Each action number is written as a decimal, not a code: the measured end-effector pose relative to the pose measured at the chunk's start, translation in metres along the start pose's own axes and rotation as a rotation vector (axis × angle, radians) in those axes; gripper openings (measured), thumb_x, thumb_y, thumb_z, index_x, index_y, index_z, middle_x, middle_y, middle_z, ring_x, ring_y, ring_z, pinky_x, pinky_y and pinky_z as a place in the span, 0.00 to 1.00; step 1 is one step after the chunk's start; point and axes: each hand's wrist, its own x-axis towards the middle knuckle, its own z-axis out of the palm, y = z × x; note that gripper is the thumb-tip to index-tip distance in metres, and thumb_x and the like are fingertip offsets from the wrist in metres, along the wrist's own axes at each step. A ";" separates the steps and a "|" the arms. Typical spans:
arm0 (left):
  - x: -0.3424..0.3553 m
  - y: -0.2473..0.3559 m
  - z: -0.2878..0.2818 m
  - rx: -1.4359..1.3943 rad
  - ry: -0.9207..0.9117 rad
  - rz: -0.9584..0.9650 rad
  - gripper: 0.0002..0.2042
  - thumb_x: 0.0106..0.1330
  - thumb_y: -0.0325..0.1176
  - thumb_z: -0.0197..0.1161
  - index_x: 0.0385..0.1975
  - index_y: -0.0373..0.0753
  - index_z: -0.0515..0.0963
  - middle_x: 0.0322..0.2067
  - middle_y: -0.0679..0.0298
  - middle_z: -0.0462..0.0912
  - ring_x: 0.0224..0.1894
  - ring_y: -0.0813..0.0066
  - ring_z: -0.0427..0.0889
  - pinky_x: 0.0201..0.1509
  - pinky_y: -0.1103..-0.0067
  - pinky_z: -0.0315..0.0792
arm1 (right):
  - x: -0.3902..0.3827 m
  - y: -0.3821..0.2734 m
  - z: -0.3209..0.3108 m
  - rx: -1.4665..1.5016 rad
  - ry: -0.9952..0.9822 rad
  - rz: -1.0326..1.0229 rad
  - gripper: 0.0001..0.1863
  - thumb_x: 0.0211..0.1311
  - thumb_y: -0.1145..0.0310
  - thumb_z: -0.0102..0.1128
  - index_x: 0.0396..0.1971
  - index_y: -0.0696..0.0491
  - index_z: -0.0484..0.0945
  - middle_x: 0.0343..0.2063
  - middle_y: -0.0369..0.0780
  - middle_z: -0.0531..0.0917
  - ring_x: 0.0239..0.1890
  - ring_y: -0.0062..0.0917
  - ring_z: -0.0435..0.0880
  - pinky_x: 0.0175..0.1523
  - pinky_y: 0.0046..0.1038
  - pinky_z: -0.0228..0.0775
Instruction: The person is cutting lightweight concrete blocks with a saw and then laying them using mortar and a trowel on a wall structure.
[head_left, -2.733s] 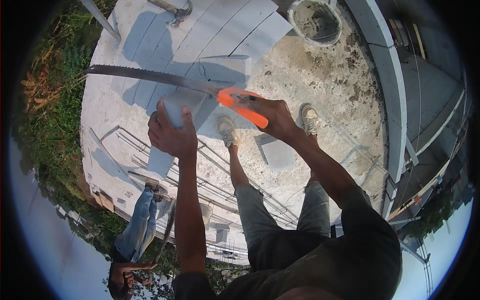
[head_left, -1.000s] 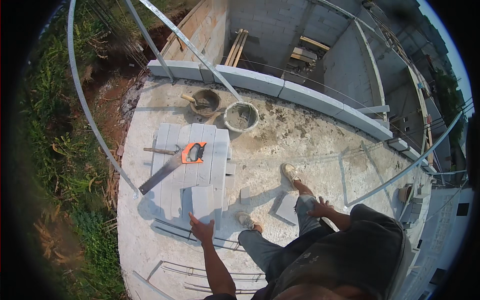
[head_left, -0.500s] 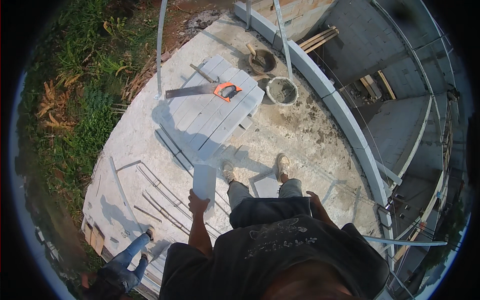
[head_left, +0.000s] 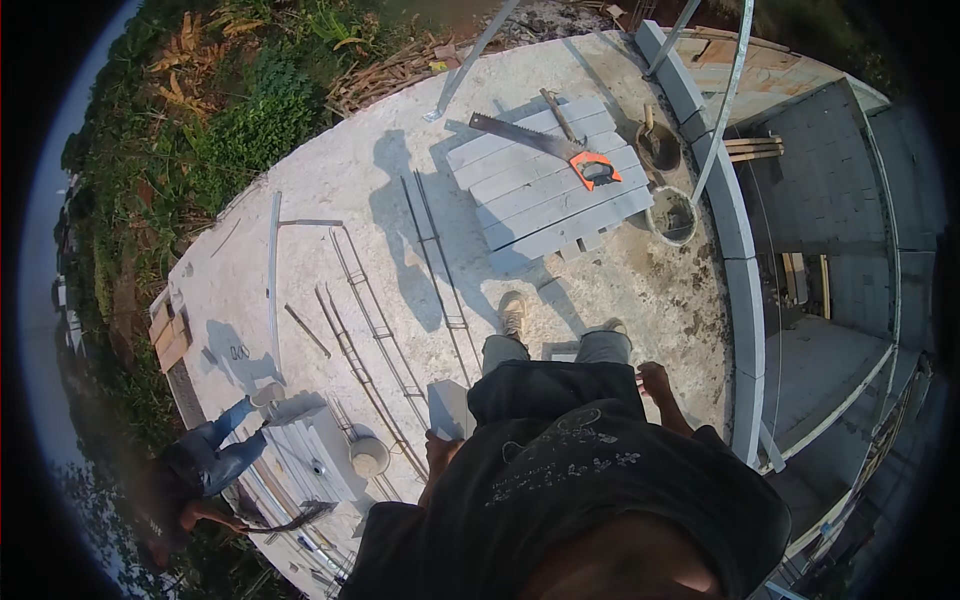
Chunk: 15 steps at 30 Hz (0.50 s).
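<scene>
My left hand is closed round the edge of a pale grey lightweight block, which hangs low at my left side. My right hand is held by my right hip, its fingers loosely apart, with nothing seen in it. In front of me lies a flat stack of long grey blocks. On top rest a hand saw with an orange and black handle and a tool with a wooden handle.
A mortar bucket and a dark basin stand right of the stack. A low block wall edges the drop at right. Rebar frames lie at left. A co-worker bends beside another block stack, near a pale bucket.
My view has turned left, so the stack and saw appear farther right. The block in my left hand has come lower and closer to my body. More of the co-worker's area shows.
</scene>
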 end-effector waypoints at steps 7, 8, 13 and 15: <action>0.046 0.062 -0.023 0.124 0.057 0.305 0.47 0.41 0.43 0.77 0.61 0.34 0.57 0.56 0.43 0.73 0.58 0.45 0.75 0.63 0.60 0.71 | 0.003 -0.109 0.047 -0.567 0.195 -0.469 0.20 0.57 0.50 0.61 0.42 0.49 0.82 0.38 0.45 0.85 0.44 0.40 0.84 0.52 0.39 0.74; 0.051 0.078 -0.024 0.173 0.069 0.363 0.47 0.41 0.43 0.77 0.61 0.34 0.57 0.56 0.43 0.73 0.58 0.45 0.75 0.63 0.60 0.71 | 0.003 -0.119 0.045 -0.431 0.205 -0.460 0.21 0.58 0.48 0.60 0.42 0.49 0.82 0.38 0.45 0.85 0.44 0.39 0.84 0.51 0.39 0.74; 0.056 0.157 -0.039 0.326 0.109 0.548 0.47 0.41 0.43 0.77 0.61 0.34 0.57 0.56 0.43 0.73 0.58 0.45 0.75 0.63 0.60 0.71 | -0.015 -0.118 0.019 -0.257 0.335 -0.782 0.15 0.52 0.63 0.65 0.39 0.53 0.81 0.36 0.42 0.86 0.42 0.37 0.85 0.47 0.36 0.75; 0.045 0.198 -0.039 0.385 0.121 0.622 0.47 0.40 0.43 0.77 0.61 0.34 0.57 0.56 0.44 0.73 0.58 0.45 0.75 0.63 0.60 0.71 | -0.024 -0.096 0.000 -0.245 0.381 -0.861 0.13 0.52 0.65 0.65 0.37 0.53 0.81 0.34 0.42 0.86 0.40 0.37 0.85 0.46 0.37 0.75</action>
